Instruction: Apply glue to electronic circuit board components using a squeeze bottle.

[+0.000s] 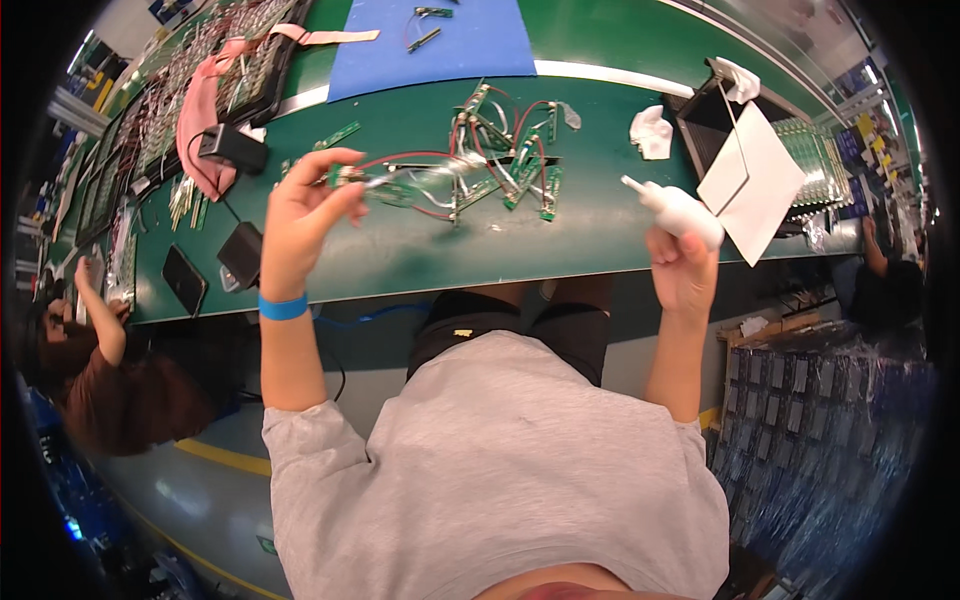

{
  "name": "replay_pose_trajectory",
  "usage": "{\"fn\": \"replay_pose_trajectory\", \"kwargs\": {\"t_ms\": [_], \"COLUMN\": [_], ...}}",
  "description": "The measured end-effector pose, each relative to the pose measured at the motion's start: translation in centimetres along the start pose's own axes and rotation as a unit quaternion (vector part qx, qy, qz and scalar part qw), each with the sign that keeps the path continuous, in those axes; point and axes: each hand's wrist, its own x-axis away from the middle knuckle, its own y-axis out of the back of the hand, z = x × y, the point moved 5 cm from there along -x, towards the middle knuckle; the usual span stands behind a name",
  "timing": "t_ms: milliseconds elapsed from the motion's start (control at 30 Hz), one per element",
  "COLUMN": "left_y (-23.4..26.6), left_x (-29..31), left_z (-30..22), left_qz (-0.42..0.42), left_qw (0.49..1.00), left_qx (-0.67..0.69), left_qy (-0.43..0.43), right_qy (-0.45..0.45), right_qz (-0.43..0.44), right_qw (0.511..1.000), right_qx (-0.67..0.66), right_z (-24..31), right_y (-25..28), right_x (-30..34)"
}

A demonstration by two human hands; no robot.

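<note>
The left hand, a blue wristband below it, was raised over the dark green tabletop, its fingers bent inward and pinching a small green circuit board with wires, partly blurred. The right hand stood upright near the table's front edge, fingers curled around a white plastic bottle, its narrow nozzle tilted up and leftward. Between the hands, slightly farther away, lay a tangle of wired green boards.
</note>
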Motion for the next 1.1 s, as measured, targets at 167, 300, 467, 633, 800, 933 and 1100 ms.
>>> {"fn": "replay_pose_trajectory", "kwargs": {"t_ms": [167,300,467,633,800,933,1100], "left_y": [-4.5,-6.8,-8.1,-9.5,-9.7,-9.9,-10.3], "left_x": [0.6,1.1,2.0,2.7,3.0,3.1,3.6], "left_z": [-1.1,-2.2,-4.4,-5.5,-5.9,-5.7,-5.7], "left_qz": [0.133,0.157,0.103,0.097,0.078,0.048,0.042], "left_qw": [0.985,0.983,0.936,0.807,0.810,0.833,0.841], "left_qx": [0.104,0.092,-0.242,-0.375,-0.340,-0.298,-0.275], "left_qy": [0.041,-0.012,-0.233,-0.446,-0.472,-0.463,-0.464], "right_qy": [0.031,0.050,0.026,0.077,0.055,0.193,0.256], "right_qz": [0.045,0.049,0.103,0.146,0.091,0.058,0.098], "right_qw": [0.998,0.996,0.986,0.981,0.992,0.963,0.935], "right_qx": [0.011,0.048,-0.129,-0.098,0.071,0.177,0.227], "right_z": [2.0,3.1,3.9,4.9,5.5,6.2,7.2], "right_y": [-2.1,-3.0,-4.0,-5.1,-6.2,-7.8,-10.3], "right_x": [1.2,1.5,1.2,0.4,-0.2,-0.8,-0.5]}}
